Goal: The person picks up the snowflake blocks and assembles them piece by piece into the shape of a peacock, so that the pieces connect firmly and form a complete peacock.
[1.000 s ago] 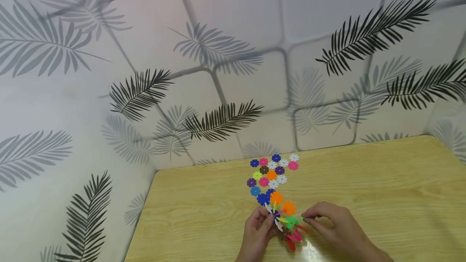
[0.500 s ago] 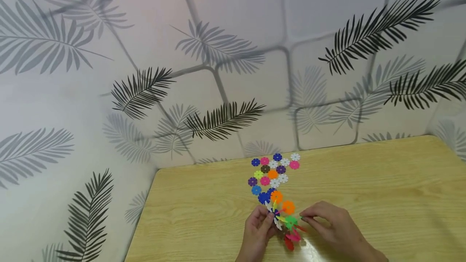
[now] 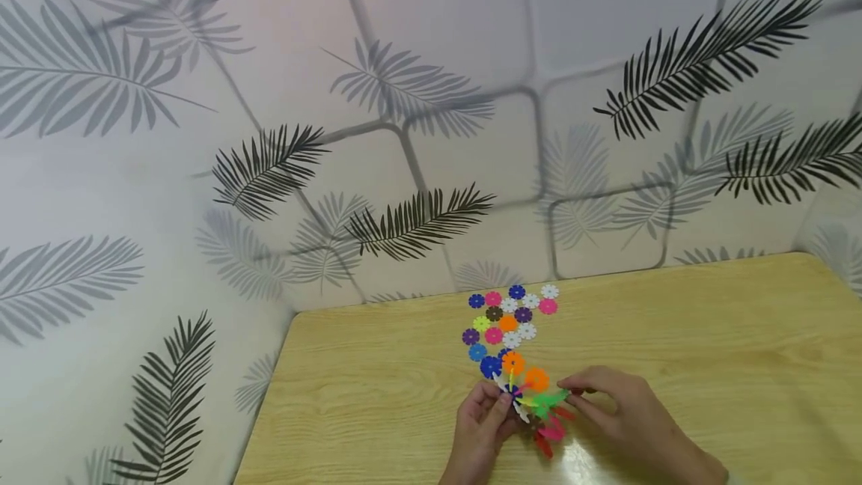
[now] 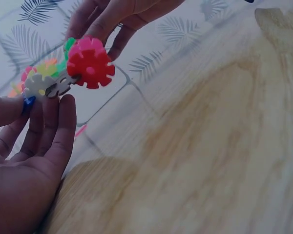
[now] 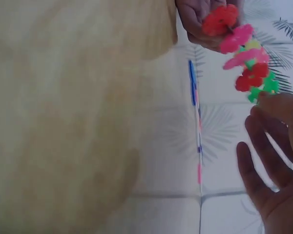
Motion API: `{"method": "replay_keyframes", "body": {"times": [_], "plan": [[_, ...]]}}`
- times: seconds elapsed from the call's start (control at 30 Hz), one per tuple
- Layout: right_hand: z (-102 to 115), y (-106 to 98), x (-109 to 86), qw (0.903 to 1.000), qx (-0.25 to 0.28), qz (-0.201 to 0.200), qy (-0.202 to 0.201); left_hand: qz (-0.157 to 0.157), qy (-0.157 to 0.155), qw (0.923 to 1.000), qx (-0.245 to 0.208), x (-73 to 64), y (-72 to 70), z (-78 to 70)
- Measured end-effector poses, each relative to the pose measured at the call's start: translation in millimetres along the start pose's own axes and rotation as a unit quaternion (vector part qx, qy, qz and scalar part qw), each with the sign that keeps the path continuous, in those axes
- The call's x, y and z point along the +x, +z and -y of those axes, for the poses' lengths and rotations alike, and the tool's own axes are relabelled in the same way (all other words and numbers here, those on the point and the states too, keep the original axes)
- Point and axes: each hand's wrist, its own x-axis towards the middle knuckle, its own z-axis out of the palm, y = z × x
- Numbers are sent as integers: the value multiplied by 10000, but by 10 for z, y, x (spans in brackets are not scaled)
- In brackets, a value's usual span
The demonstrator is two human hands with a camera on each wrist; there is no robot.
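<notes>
A cluster of interlocked snowflake discs (image 3: pixel 536 379) in orange, yellow, white, green, pink and red hangs above the table. My left hand (image 3: pixel 480 421) pinches it by the dark blue and white discs at its left, thumb on top. On the right side, my right hand (image 3: pixel 626 406) pinches the edge of a green snowflake disc (image 3: pixel 554 400), which meets the cluster. The right wrist view has this green disc (image 5: pixel 268 87) at thumb and fingertip, beside a red disc (image 5: pixel 251 77). In the left wrist view a red disc (image 4: pixel 90 70) partly covers a pink one; the joints are partly hidden.
Several loose snowflake discs (image 3: pixel 494 335) in white, pink, purple, blue, brown, orange and yellow-green lie flat on the wooden table (image 3: pixel 364 388) beyond the hands. A wall (image 3: pixel 431 163) with a leaf pattern rises behind the table's back edge.
The green disc at my right fingertips, seen almost edge-on before, now shows more of its face and overlaps the cluster. My left hand keeps its hold. The view has shifted slightly.
</notes>
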Motion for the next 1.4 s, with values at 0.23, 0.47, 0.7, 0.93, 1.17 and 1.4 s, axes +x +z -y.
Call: {"method": "replay_keyframes", "body": {"times": [0.23,0.47,0.7,0.93,1.17,1.4], "plan": [[-205,-104,186,9972,-15,479,575,-94,3,9999,-93,9,25,-15],[-412,10,489,9850,-245,866,1474,-92,20,10000,22,7,2,5],[-541,240,817,9771,-934,1060,1590,190,86,9998,-34,-2,-17,15],[-584,345,845,9546,-1930,1774,1413,130,-77,9999,-28,1,11,-16],[-558,272,689,9720,-1434,1199,1425,268,85,9996,26,6,9,-1],[-501,165,533,9699,-1066,1248,1799,318,165,9993,-63,-7,-11,28]]}}
